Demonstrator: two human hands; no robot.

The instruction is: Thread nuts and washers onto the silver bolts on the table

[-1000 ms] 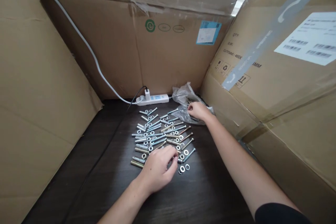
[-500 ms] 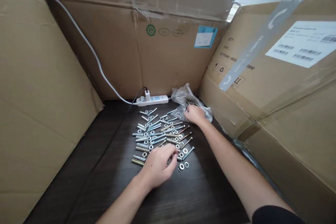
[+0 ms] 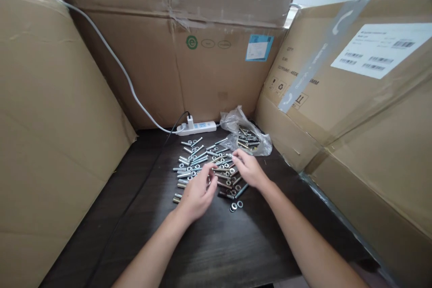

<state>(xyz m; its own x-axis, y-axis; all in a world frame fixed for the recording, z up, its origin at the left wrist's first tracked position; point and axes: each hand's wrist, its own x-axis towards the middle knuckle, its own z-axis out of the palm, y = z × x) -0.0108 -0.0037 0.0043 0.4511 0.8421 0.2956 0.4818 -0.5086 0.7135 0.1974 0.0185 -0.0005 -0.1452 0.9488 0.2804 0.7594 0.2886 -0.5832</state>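
Observation:
A spread of metal bolts and washers lies on a dark wooden surface. My left hand hovers over the near side of the spread, fingers curled toward a bolt between the two hands. My right hand is just right of it, fingers pinched together over the bolts; what they hold is too small to name. A clear plastic bag with more bolts sits behind my right hand. Two loose washers lie near the front.
Large cardboard boxes wall the space: one at the left, one behind, one at the right. A white power strip with a plug and a white cable lies at the back.
My right hand left the plastic bag and moved toward me to the middle of the bolts. My left hand moved up and forward to meet it.

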